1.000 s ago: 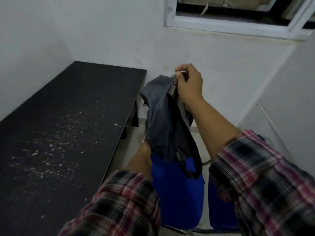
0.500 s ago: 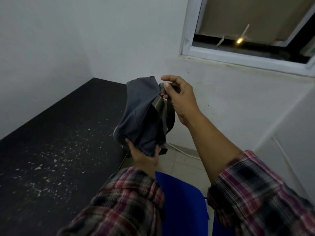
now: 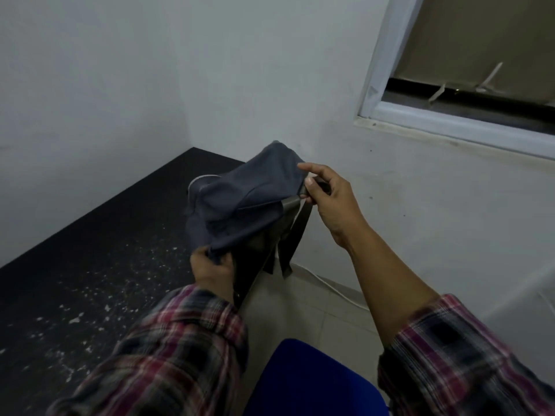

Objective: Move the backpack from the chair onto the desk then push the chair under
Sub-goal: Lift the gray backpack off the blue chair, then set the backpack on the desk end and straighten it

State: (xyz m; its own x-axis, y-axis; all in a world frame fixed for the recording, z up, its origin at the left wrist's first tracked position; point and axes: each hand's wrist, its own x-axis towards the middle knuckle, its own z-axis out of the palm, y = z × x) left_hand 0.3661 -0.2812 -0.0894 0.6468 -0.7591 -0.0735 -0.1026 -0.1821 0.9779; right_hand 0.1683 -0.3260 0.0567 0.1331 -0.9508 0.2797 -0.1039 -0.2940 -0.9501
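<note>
The person is wearing a plaid flannel shirt in red, maroon, grey and black checks. The left sleeve [image 3: 168, 352] is reaching the wrist; the right sleeve [image 3: 462, 358] is sitting pushed up, baring the forearm.

Backpack [image 3: 240, 202] carried leftward since a second ago: then hanging upright over blue chair [image 3: 312, 382], now tipped over dark surface [image 3: 90, 265] edge, still off it. Left hand [image 3: 210, 268] shifted from behind bag's lower part to gripping bottom fabric in plain sight. Right hand [image 3: 330, 199] lower in view, index finger now extended rather than curled, grip still on top strap. View swung left and up: chair mostly dropped out of frame, window [image 3: 468, 85] larger.
</note>
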